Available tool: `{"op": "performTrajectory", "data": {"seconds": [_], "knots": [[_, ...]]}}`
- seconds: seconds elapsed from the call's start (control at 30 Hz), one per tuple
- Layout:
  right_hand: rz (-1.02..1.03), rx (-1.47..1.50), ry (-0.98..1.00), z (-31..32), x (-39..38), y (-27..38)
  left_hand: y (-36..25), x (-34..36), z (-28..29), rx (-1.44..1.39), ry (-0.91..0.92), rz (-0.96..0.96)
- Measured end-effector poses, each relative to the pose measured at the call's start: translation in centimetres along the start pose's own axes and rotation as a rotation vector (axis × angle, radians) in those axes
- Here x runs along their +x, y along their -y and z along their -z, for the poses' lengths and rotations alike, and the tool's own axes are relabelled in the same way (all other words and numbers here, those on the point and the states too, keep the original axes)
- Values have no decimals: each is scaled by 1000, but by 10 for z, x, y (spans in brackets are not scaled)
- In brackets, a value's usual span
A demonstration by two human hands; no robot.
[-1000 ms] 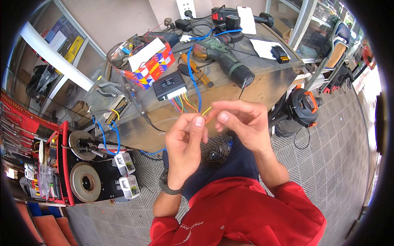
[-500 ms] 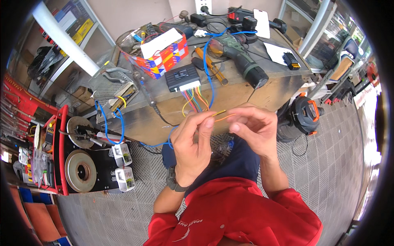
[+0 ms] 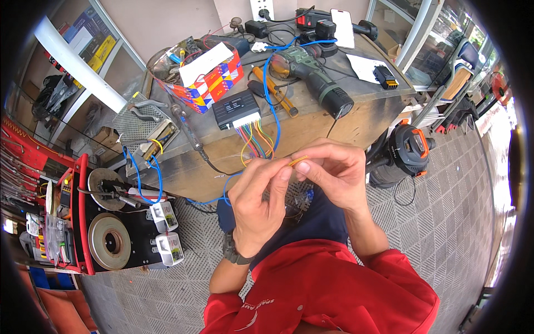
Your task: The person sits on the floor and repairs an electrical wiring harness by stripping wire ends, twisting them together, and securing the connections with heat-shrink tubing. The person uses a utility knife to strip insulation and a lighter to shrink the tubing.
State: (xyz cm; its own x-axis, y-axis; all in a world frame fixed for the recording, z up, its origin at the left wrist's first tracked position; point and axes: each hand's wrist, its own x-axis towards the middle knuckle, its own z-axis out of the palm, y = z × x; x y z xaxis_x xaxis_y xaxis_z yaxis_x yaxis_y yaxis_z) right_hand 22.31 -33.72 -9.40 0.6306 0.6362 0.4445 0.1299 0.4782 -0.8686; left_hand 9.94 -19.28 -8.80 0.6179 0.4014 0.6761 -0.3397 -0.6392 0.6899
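Above my lap, just off the bench's front edge, both hands meet at a pair of thin yellow-orange wires [image 3: 298, 161]. My left hand [image 3: 257, 195] pinches them between thumb and index finger, with a dark watch on that wrist. From the other side my right hand [image 3: 335, 173] closes thumb and fingers on the same wires, covering their far ends. On the bench behind sits a flat black module box [image 3: 236, 110]. Coloured wires [image 3: 257, 139] run from its white plug down over the edge toward my left hand, where my fingers hide them.
A green cordless drill [image 3: 317, 78], an orange-handled tool [image 3: 276, 92] and a soldering iron [image 3: 186, 125] lie on the bench [image 3: 217, 161]. A colourful carton [image 3: 214, 80] stands behind. A red-framed tool rack [image 3: 83, 222] is at left, a vacuum cleaner [image 3: 403, 153] on the floor at right.
My right hand has drawn in to my left, and its thumb now presses on the wires. The yellow and orange strands, apart before, lie together. The whole view has shifted slightly.
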Motion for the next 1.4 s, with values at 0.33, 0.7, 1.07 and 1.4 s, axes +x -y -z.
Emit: {"op": "performTrajectory", "data": {"seconds": [0.33, 0.7, 1.07, 1.4], "knots": [[356, -573, 5, -8, 10, 12, -1, 1, 7, 154, 192, -135], [402, -600, 39, -32, 23, 18, 5, -19, 9, -324, 4, 257], [418, -1207, 726, -205, 259, -31, 18, -35, 5, -489, -167, 452], [209, -1313, 906, -211, 266, -42, 24, -22, 3, -593, -247, 420]]}}
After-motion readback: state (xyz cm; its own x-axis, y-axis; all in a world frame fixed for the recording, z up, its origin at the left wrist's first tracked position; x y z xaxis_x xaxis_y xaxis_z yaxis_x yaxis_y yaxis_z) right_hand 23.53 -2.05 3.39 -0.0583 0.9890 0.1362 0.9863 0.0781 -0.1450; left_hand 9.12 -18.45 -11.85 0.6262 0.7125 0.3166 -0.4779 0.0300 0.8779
